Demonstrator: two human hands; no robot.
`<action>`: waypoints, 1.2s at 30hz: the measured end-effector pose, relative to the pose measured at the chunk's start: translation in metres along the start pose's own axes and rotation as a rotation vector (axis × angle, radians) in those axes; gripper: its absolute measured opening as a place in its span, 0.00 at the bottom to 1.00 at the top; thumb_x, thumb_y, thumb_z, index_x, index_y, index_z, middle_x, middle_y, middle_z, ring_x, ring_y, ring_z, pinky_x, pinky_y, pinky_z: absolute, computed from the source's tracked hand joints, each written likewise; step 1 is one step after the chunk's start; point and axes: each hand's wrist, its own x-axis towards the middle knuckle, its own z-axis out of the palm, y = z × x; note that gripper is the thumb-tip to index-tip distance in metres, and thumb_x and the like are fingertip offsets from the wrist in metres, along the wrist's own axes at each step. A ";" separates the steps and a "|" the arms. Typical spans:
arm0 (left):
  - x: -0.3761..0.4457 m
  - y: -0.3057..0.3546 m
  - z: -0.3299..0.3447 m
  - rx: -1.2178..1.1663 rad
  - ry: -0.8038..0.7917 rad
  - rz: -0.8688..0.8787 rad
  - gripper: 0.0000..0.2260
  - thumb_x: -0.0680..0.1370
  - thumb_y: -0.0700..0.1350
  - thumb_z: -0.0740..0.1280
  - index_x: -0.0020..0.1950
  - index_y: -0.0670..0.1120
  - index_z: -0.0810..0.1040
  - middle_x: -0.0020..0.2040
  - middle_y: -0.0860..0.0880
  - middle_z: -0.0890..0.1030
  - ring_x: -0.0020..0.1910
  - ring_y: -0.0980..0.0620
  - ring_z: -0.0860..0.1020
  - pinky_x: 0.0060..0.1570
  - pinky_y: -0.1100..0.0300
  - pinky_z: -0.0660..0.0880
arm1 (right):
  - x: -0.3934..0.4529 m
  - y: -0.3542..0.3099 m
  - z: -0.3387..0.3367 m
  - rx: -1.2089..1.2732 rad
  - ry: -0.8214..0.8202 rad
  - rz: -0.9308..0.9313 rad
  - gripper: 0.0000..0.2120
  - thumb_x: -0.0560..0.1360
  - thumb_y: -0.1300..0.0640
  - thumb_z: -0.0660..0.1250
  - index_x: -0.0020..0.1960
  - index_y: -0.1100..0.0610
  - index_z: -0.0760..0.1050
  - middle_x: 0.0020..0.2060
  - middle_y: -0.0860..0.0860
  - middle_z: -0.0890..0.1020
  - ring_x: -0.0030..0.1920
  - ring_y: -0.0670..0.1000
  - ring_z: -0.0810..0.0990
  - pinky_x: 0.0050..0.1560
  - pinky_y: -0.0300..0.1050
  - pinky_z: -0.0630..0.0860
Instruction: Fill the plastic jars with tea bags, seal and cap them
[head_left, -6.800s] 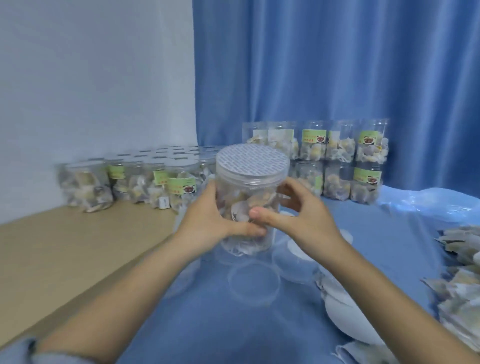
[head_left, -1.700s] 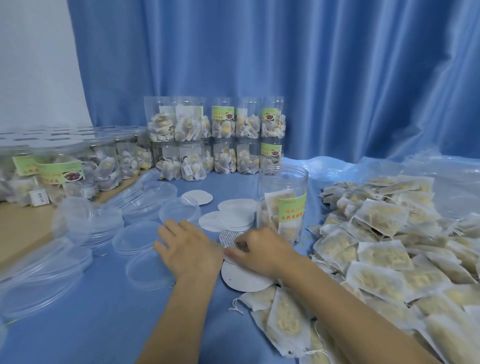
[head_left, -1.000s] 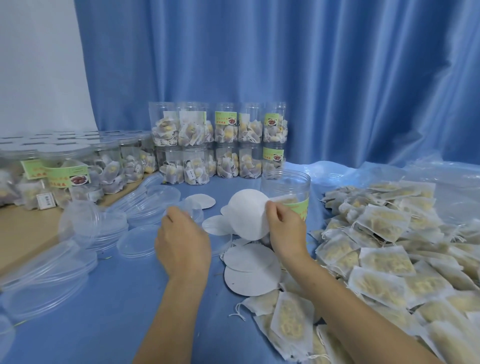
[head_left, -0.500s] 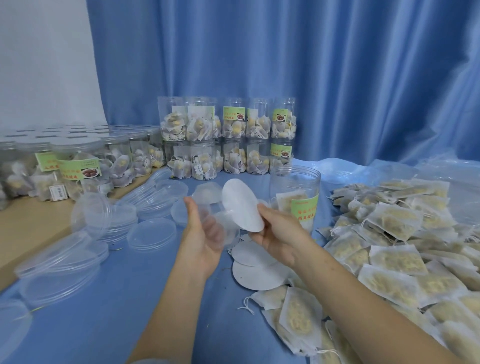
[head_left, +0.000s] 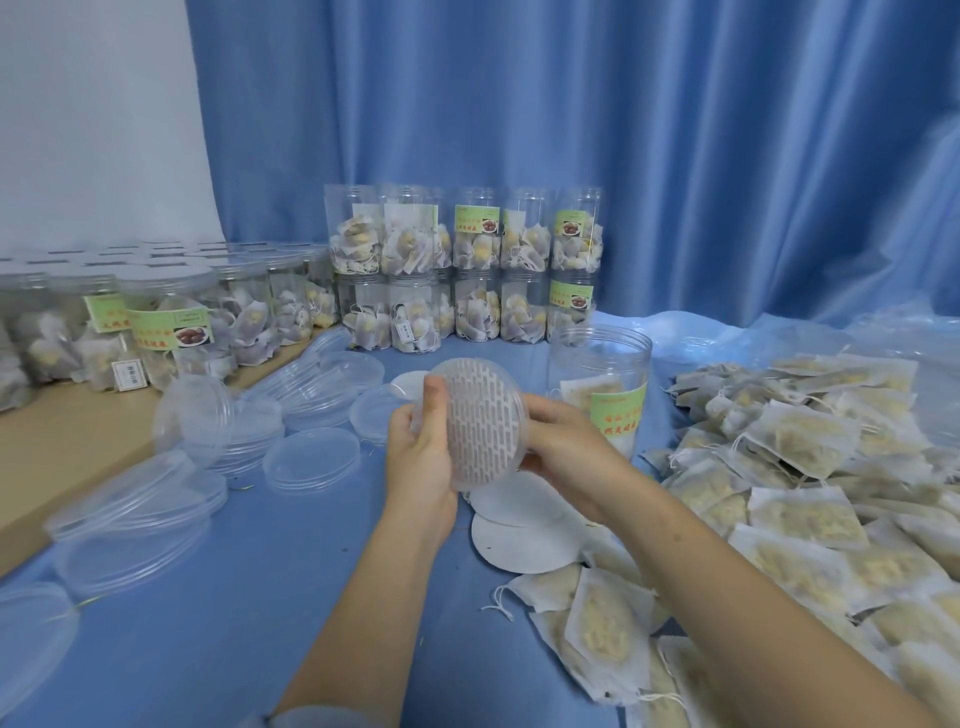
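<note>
Clearly the sealing step is in hand: the open jar (head_left: 598, 387), partly filled with tea bags and standing just right of the hands, awaits its cap. Both hands hold a clear lid (head_left: 480, 422) tilted above the blue cloth, a white patterned seal disc fitted inside. Left hand (head_left: 422, 457) grips its near edge; right hand (head_left: 566, 457) cups the far side. Next, I judge, more bags or seating the lid squarely.

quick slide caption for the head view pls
Both hands, left and right, hold a clear lid with a patterned seal inside, before an open jar.
</note>
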 end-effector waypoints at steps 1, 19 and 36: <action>0.000 0.001 0.001 0.035 0.002 0.033 0.29 0.65 0.65 0.64 0.56 0.45 0.70 0.48 0.48 0.81 0.45 0.52 0.81 0.42 0.54 0.79 | 0.001 -0.003 -0.002 0.121 -0.020 0.036 0.08 0.77 0.56 0.64 0.50 0.55 0.81 0.44 0.53 0.85 0.48 0.55 0.81 0.49 0.46 0.80; 0.009 0.053 0.093 0.005 -0.457 -0.195 0.09 0.76 0.46 0.64 0.43 0.42 0.81 0.35 0.46 0.83 0.32 0.48 0.82 0.32 0.56 0.80 | -0.023 -0.059 -0.060 -1.173 0.472 -0.561 0.50 0.55 0.28 0.68 0.71 0.53 0.66 0.64 0.52 0.70 0.65 0.54 0.66 0.67 0.52 0.63; 0.054 -0.060 0.066 0.494 -0.569 0.129 0.42 0.61 0.43 0.72 0.74 0.50 0.61 0.69 0.52 0.70 0.65 0.53 0.71 0.46 0.73 0.72 | 0.052 -0.050 -0.111 -1.122 0.161 0.011 0.39 0.60 0.29 0.69 0.69 0.36 0.64 0.55 0.51 0.66 0.62 0.52 0.67 0.55 0.43 0.65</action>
